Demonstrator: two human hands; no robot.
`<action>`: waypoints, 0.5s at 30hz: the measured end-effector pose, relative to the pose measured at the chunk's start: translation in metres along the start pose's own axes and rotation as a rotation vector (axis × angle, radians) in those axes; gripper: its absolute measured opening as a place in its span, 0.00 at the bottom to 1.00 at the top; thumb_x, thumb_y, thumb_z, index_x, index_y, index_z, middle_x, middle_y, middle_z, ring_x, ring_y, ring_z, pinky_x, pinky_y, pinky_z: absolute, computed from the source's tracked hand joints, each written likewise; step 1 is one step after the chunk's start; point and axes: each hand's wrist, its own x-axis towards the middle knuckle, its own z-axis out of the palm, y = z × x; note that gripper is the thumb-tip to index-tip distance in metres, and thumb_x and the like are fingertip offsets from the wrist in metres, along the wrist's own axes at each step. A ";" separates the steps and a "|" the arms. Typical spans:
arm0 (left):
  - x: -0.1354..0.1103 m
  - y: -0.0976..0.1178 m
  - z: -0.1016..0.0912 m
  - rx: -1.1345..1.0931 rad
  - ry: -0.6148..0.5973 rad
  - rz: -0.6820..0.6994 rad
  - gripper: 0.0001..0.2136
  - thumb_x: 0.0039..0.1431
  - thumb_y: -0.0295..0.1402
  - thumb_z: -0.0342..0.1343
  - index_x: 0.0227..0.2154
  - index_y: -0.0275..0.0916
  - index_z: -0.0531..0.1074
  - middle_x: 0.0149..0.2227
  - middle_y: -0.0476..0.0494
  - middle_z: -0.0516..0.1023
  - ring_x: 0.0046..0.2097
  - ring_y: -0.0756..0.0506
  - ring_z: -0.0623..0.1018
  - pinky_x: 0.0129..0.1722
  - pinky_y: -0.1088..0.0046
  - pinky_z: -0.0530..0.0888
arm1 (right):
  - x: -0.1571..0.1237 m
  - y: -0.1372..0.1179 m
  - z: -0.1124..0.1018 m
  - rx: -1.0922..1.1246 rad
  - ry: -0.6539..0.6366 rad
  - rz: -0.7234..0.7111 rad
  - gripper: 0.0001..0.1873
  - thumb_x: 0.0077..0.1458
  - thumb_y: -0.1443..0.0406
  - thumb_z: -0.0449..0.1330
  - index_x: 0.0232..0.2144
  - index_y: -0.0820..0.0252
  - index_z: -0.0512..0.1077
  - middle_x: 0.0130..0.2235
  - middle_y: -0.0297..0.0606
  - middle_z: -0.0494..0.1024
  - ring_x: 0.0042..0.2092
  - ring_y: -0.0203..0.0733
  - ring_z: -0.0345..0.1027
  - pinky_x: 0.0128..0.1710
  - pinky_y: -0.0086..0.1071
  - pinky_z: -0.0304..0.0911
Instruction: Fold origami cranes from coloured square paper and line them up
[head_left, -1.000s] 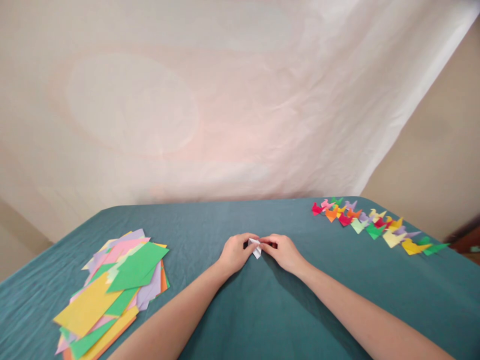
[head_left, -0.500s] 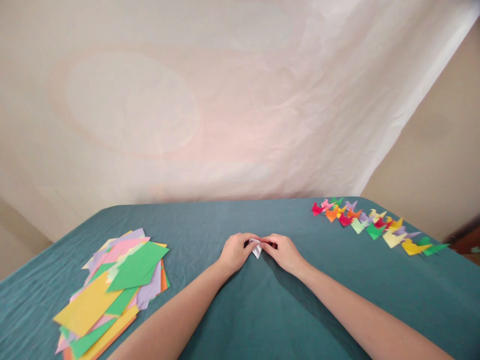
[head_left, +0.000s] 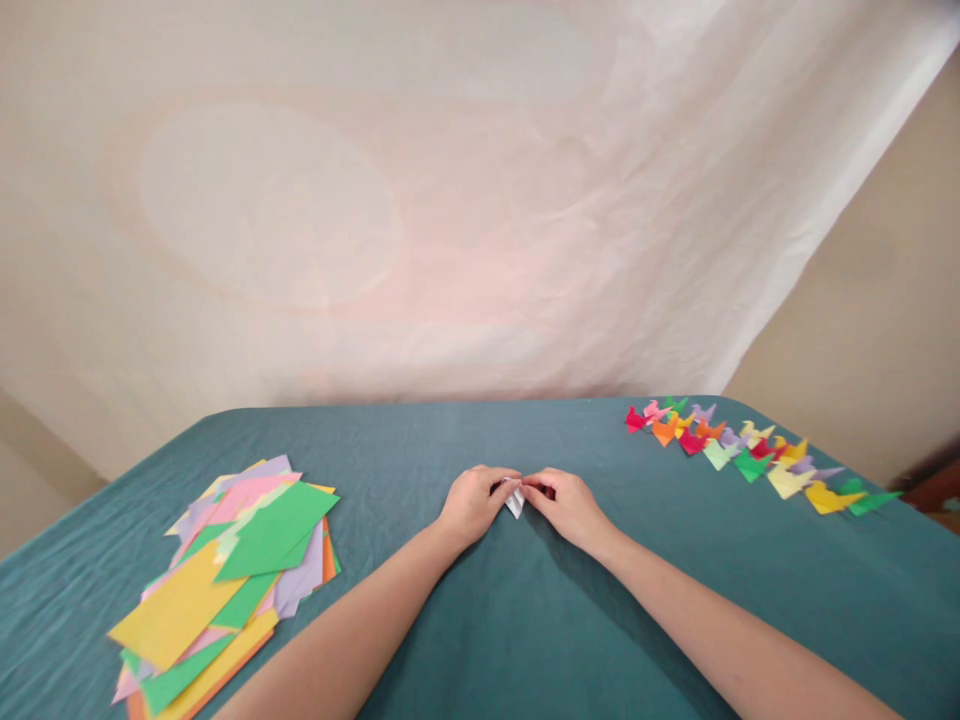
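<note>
A small folded piece of white paper (head_left: 514, 502) is held between my two hands at the middle of the table. Its pointed lower end shows towards me, while the upper part is hidden by fingers. My left hand (head_left: 475, 503) pinches it from the left, thumb and forefinger closed. From the other side, my right hand (head_left: 568, 507) grips its upper right edge with thumb and fingertips. The fingertips of both hands almost meet over the paper.
To the left lies a loose pile of coloured paper sheets (head_left: 277, 530). Several folded paper birds (head_left: 791, 480) stand in rows along the right side. A teal cloth (head_left: 600, 640) covers the table, and a pale sheet (head_left: 480, 220) hangs behind it.
Both hands stay in nearly the same place, still pinching the white paper. The whole view has shifted very slightly.
</note>
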 end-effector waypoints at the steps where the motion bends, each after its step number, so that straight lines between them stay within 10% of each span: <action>1: 0.000 0.000 0.000 -0.003 0.004 0.004 0.14 0.61 0.38 0.46 0.42 0.44 0.74 0.41 0.49 0.78 0.43 0.46 0.75 0.43 0.75 0.68 | 0.000 0.000 0.000 -0.003 0.002 -0.001 0.14 0.56 0.58 0.53 0.35 0.54 0.77 0.30 0.36 0.77 0.31 0.39 0.66 0.31 0.29 0.57; 15: 0.000 -0.003 0.002 -0.049 0.000 0.079 0.18 0.65 0.40 0.39 0.42 0.44 0.74 0.40 0.51 0.78 0.41 0.48 0.75 0.41 0.76 0.68 | -0.002 -0.001 -0.001 -0.046 -0.001 -0.008 0.14 0.56 0.59 0.52 0.36 0.55 0.76 0.30 0.37 0.75 0.32 0.39 0.66 0.31 0.29 0.56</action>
